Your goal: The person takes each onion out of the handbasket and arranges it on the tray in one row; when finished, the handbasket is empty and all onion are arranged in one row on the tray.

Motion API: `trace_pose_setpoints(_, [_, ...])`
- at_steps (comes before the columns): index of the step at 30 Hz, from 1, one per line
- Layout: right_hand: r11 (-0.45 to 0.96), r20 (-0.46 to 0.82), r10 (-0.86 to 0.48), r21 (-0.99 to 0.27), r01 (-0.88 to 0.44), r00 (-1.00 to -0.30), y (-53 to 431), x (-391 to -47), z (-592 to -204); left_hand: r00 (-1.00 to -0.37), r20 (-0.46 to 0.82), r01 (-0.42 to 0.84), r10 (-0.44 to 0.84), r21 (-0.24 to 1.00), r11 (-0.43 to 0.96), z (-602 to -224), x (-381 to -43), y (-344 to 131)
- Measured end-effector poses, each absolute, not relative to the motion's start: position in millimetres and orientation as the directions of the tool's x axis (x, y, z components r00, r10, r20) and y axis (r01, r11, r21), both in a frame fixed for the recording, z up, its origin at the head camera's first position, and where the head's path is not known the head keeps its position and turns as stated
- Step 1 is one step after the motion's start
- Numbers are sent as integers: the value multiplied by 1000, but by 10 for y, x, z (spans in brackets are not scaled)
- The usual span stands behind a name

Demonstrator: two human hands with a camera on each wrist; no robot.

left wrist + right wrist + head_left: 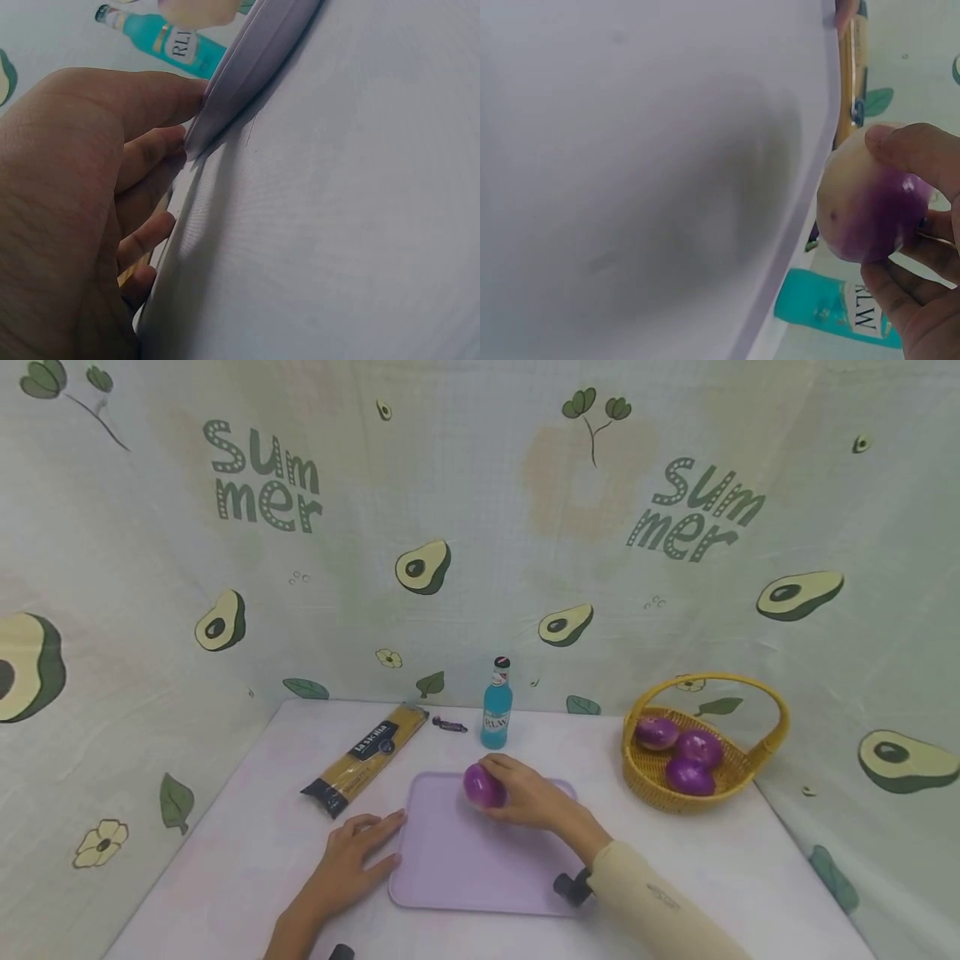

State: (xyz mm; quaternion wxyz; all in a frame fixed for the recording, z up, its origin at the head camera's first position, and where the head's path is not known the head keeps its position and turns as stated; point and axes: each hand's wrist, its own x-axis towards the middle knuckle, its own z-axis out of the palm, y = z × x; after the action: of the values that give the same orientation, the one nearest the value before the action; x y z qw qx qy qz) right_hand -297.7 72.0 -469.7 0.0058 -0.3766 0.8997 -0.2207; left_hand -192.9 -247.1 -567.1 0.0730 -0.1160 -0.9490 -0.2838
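My right hand (pixel 527 795) grips a round turnip (pixel 482 787), held above the far part of a lilac tray (pixel 480 868). Up close in the right wrist view, the turnip (pixel 874 217) is glossy purple on one side and creamy white on the other, with thumb and fingers around it. At the tray's left edge rests my left hand (pixel 347 864), fingers extended. Its fingertips touch the tray's rim (pixel 240 82) in the left wrist view.
A yellow wicker basket (pixel 648 789) with several purple turnips stands at right. Behind the tray are a blue bottle (pixel 496 714) and a small dark wrapped candy (pixel 450 725). A pasta packet (pixel 367 758) lies at left. A printed cloth (pixel 480 527) hangs behind the table.
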Motion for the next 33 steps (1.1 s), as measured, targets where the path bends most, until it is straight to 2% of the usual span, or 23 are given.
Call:
trace_pose_setpoints(10, [620, 126, -685, -416, -665, -717, 630, -2988, -4716, -973, 157, 225, 167, 521, 823, -5668, -1927, -2481])
trace_pose_setpoints(33, [587, 145, -718, -400, -704, -681, 443, -3043, -4778, -967, 190, 246, 171, 516, 820, -5627, -1937, -2461])
